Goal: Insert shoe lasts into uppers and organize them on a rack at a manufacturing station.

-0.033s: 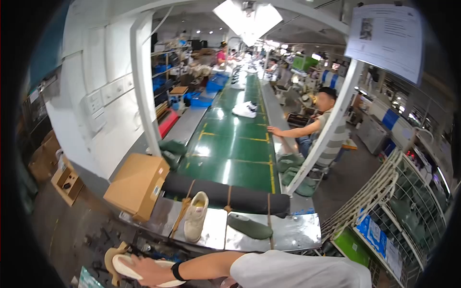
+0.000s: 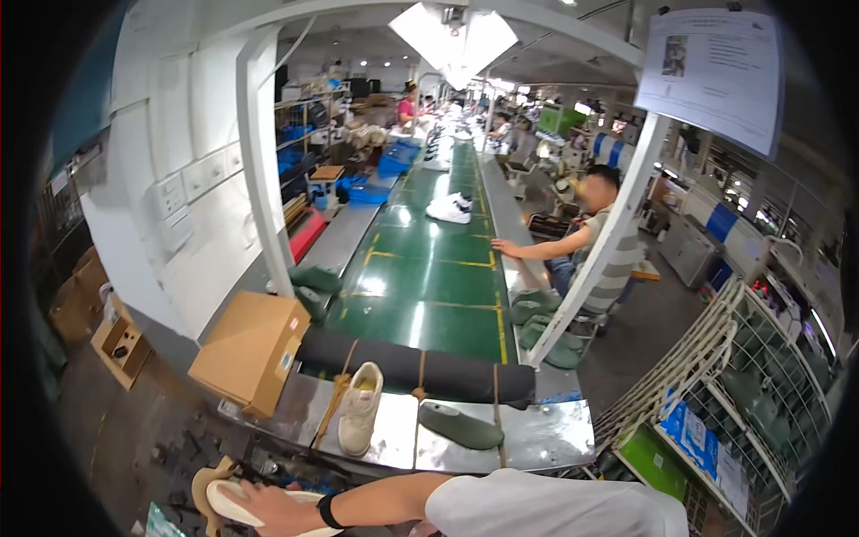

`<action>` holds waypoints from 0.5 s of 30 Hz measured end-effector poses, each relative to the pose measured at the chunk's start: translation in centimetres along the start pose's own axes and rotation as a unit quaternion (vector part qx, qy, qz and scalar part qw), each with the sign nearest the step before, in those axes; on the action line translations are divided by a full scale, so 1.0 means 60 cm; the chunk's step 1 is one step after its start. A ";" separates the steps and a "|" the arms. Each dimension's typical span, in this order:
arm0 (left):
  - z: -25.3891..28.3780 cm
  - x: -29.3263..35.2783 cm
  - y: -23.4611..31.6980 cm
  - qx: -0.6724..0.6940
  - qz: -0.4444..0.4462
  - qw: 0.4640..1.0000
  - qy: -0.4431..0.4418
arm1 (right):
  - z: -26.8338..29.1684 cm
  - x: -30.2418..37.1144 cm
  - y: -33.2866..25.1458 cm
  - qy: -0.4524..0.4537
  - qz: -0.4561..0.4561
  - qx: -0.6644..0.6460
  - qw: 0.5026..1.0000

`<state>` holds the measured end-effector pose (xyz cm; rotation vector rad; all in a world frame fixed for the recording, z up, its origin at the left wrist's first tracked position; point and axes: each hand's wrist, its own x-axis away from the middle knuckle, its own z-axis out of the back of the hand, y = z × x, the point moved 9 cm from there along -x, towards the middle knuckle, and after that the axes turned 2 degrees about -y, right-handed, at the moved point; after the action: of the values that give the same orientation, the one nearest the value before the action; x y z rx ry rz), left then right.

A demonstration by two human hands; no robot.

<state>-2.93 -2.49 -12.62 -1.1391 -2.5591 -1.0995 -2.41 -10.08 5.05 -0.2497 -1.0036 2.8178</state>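
My right hand (image 2: 273,510) reaches across to the lower left, a black band on its wrist. Its fingers lie over and grip a cream shoe-shaped piece (image 2: 234,503), partly covered by the palm. Against the far side of that piece is a tan curved part (image 2: 204,483). On the metal tabletop (image 2: 394,428) beyond my forearm stands a cream shoe (image 2: 360,416), toe toward me. To its right lies a dark green shoe last (image 2: 461,427). My left hand is not visible; a small skin-toned patch at the lower edge under my forearm is too cut off to identify.
A dark roller (image 2: 447,374) tied with cords lies across the end of a green conveyor belt (image 2: 420,295). White shoes (image 2: 450,208) sit on the belt. A cardboard box (image 2: 246,349) stands left. At right are a seated person (image 2: 595,219), a white post (image 2: 595,259) and a wire rack (image 2: 716,367).
The whole view has shifted slightly to the left and down. My right hand stays on the cream piece.
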 end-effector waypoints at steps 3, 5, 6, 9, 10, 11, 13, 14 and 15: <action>-0.015 0.010 -0.012 -0.018 0.027 0.999 0.003 | 0.030 0.027 -0.017 0.033 0.017 -0.037 0.999; -0.022 0.018 -0.018 -0.027 0.041 0.999 0.001 | 0.066 0.047 -0.036 0.126 0.061 -0.015 0.990; -0.027 0.022 -0.020 -0.032 0.047 0.998 -0.001 | 0.064 0.049 -0.036 0.108 0.056 -0.019 0.992; -0.036 0.033 -0.024 -0.040 0.067 0.997 -0.009 | 0.074 0.051 -0.053 0.107 0.087 -0.001 0.990; -0.036 0.037 -0.026 -0.041 0.074 0.996 -0.010 | 0.073 0.052 -0.056 0.095 0.082 -0.004 0.992; -0.035 0.038 -0.029 -0.041 0.084 0.996 -0.013 | 0.076 0.059 -0.057 0.096 0.079 0.000 0.992; -0.025 0.042 -0.036 -0.044 0.103 0.994 -0.014 | 0.082 0.081 -0.059 0.102 0.088 -0.030 0.990; -0.016 0.044 -0.039 -0.047 0.114 0.992 -0.014 | 0.085 0.100 -0.052 0.118 0.060 -0.022 0.991; -0.006 0.049 -0.043 -0.050 0.125 0.991 -0.015 | 0.085 0.119 -0.044 0.117 0.055 -0.023 0.991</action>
<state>-6.83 -2.15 -12.68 -1.4636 -2.3219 -1.1647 -10.20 -9.83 9.84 -0.6436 -1.0293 2.7784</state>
